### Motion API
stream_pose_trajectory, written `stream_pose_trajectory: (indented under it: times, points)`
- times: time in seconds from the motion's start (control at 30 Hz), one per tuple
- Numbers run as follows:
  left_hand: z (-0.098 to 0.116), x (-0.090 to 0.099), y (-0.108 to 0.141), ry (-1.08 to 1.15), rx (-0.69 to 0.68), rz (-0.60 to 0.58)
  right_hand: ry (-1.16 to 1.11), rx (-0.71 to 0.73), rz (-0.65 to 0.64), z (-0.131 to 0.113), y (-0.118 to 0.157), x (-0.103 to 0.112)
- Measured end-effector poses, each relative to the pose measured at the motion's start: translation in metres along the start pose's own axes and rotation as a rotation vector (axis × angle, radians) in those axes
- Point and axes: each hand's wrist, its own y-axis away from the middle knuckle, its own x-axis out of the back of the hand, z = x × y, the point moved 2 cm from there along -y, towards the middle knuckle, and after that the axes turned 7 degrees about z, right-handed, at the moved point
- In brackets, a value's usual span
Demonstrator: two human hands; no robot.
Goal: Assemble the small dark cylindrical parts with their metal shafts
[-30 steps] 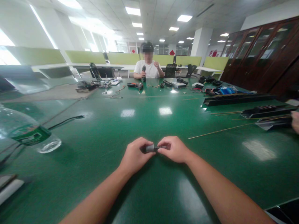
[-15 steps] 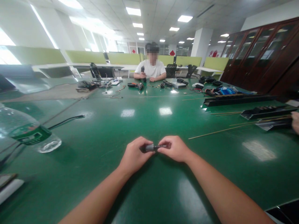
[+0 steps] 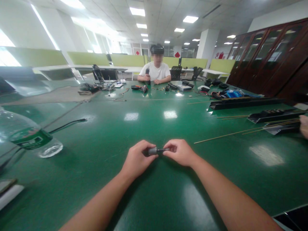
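Near the middle of the green table (image 3: 158, 125), my left hand (image 3: 137, 159) pinches a short grey cylinder (image 3: 152, 151) with a dark end. Its thumb and fingers wrap round the piece, hiding part of it. A thin dark rod (image 3: 166, 149) lies level in line with the cylinder, its far end between the closed fingertips of my right hand (image 3: 181, 152). The rod's tip reaches the cylinder's right face. Whether it sits inside or only touches, I cannot tell. Both pieces are held just above the tabletop.
A clear plastic bottle (image 3: 33, 134) lies at the left beside a black cable (image 3: 68, 125). Black metal channels (image 3: 245, 103) and thin brass-coloured rods (image 3: 223, 136) lie at the right, near another person's hand (image 3: 303, 125). A person (image 3: 157, 72) sits opposite, behind an orange-and-black power drill (image 3: 139, 88).
My left hand and the grey cylinder have shifted slightly left, showing a little more of the dark rod between my hands. One brass-coloured rod at the right has moved slightly.
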Motion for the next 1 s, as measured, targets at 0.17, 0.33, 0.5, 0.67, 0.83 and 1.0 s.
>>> stream_pose_trajectory:
  times: [0.17, 0.33, 0.5, 0.67, 0.83, 1.0]
  points:
    - [-0.0009, 0.0006, -0.0009, 0.000, -0.006, 0.008, 0.016, -0.010, 0.006, 0.0011, -0.0009, 0.0008]
    - [-0.0021, 0.0004, -0.0020, -0.018, 0.004, 0.012, 0.025, -0.013, 0.005, 0.0000, -0.0017, 0.0028]
    - [-0.0033, 0.0007, -0.0020, -0.029, 0.004, 0.012, 0.027, -0.023, 0.007, -0.0007, -0.0019, 0.0049]
    - [-0.0040, 0.0023, -0.0018, -0.039, 0.001, 0.012, 0.029, -0.047, 0.012, -0.0018, -0.0024, 0.0064]
    - [-0.0046, 0.0027, -0.0022, -0.045, 0.001, 0.020, 0.033, -0.062, 0.015, -0.0009, -0.0028, 0.0076]
    - [-0.0038, 0.0035, -0.0031, -0.054, 0.026, 0.029, 0.021, -0.088, 0.038, 0.0027, -0.0044, 0.0094]
